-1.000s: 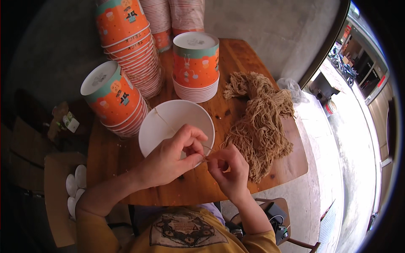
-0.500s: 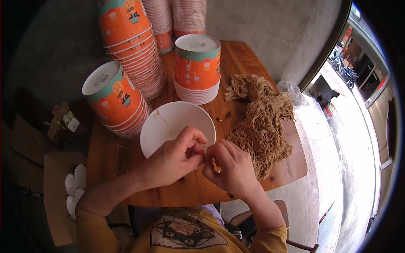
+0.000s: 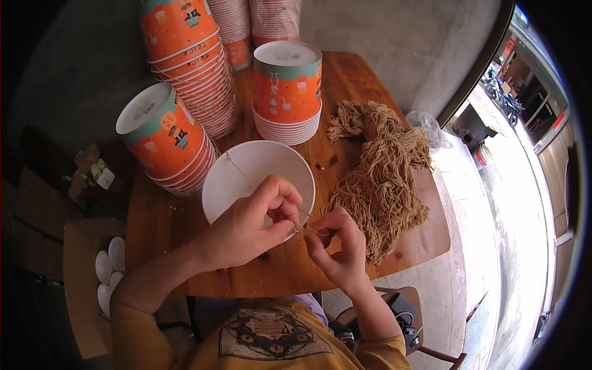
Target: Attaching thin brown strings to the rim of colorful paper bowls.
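Observation:
A white paper bucket (image 3: 234, 166) stands mouth up before me, its inside showing. From its far left rim a thin tan cord (image 3: 232, 161) runs down inside. My left hand (image 3: 259, 216) is over the bucket's near side, thumb and fingers pinched on a cord near the rim. Just right of it, my right hand (image 3: 339, 246) pinches the same cord, and a small loop or knot shows between the two hands. A thick bundle of tan cords (image 3: 382, 179) lies on the table right of the bucket.
Upside-down stacks of orange buckets stand at the back left (image 3: 191, 68), left (image 3: 163, 135) and back middle (image 3: 287, 92) of the wooden table (image 3: 185, 259). Bagged stacks (image 3: 274, 21) lean by the wall. A cardboard box (image 3: 83, 277) with white round items sits lower left.
My right hand has drawn a little away to the right and turned, opening a gap where the cord now shows. My left hand stays nearly in place.

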Available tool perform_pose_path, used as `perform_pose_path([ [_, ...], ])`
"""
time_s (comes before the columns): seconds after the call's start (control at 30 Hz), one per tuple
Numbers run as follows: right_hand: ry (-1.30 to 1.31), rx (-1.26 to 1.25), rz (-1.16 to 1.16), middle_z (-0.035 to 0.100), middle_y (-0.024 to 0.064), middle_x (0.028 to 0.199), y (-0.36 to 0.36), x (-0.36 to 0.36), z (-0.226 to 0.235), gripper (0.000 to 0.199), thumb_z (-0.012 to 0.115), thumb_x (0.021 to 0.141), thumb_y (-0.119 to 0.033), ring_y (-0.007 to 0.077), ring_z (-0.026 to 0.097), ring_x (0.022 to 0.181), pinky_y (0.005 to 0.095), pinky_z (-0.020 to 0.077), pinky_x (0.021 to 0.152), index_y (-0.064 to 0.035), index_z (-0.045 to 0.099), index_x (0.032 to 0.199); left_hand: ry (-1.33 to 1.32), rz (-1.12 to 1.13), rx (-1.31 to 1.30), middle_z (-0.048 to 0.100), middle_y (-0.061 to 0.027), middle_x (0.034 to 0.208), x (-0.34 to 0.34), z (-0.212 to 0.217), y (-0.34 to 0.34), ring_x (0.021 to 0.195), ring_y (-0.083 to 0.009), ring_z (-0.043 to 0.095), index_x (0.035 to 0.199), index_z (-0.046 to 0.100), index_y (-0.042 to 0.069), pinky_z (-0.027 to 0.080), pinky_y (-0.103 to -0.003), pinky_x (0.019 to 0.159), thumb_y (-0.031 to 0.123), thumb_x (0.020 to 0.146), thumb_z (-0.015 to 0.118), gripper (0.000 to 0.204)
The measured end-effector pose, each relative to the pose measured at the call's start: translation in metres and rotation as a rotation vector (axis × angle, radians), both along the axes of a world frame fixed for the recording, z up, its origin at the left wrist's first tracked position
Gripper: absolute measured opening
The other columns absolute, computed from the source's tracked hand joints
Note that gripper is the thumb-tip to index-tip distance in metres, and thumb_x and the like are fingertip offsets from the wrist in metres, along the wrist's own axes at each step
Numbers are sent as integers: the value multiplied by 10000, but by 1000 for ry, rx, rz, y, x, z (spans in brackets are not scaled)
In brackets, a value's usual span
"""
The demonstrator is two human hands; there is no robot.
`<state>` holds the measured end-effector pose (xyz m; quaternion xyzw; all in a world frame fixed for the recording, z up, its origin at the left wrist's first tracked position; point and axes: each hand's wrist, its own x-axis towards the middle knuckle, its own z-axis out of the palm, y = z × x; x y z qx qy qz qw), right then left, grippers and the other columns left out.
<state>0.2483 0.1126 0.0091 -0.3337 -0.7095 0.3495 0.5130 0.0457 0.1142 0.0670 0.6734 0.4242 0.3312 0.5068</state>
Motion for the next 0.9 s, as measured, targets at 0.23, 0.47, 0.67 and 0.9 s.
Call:
perform_pose_path([
  [0.23,-187,309,-121,574,48,805,0,-8,-1,238,718,762,65,113,515,621,230,432,544,-33,583,932,72,-37,203,583,-51,954,1,2,-5,915,-126,609,1168,425,35,494,-299,854,-63,888,597,343],
  [0.47,-46,176,-112,559,42,778,-2,-13,-5,244,691,761,76,108,512,613,231,430,542,-37,576,945,110,-47,331,589,-60,949,0,0,-3,894,-138,619,1170,436,28,510,-292,811,-67,879,611,353],
  [0.67,-109,253,-148,554,46,758,-5,-14,-1,222,705,772,49,123,515,592,238,425,537,-28,584,941,136,-44,384,590,-59,941,2,-3,-2,870,-134,616,1166,443,28,514,-286,794,-69,873,616,355],
  [0.9,-97,238,-228,573,53,728,-7,-17,-6,163,716,779,33,161,536,588,268,432,515,-38,625,894,143,-43,350,592,-52,940,4,-1,-3,863,-135,613,1187,455,27,514,-284,796,-74,861,625,381],
])
